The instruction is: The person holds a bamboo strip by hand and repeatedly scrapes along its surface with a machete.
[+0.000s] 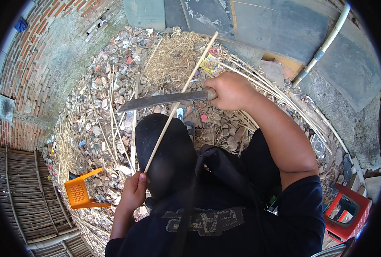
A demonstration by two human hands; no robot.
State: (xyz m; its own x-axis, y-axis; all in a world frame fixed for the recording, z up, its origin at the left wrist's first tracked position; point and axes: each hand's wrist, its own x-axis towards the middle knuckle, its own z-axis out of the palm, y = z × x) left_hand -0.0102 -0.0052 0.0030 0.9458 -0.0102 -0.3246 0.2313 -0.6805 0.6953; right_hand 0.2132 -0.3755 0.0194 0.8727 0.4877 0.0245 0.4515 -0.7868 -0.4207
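Left hand (134,190) closed on the near end of a long pale stick (172,114), thumb up top. Right hand (229,91) wrapped tight around the handle of a big knife (164,100), blade pointing left. Stick slants from the left hand, over the dark-clothed left leg (164,156), to its far end up by the straw (173,47). Blade lies across it about midway; firm contact or just hovering, can't tell. Which side is sharp, can't tell either.

To do this well: best keep the left grip firm, fingers well behind the blade. Strokes should go toward the far end, off the leg, not back to the body. Flat blade angle, light pressure, small turns of the stick, probably gives an even surface; too steep likely digs in or splits it.

Around: rubble (100,128) underfoot, more long sticks (281,95) on the right, orange chair (77,192) near left, red stool (361,212) near right, brick wall (28,64) far left.
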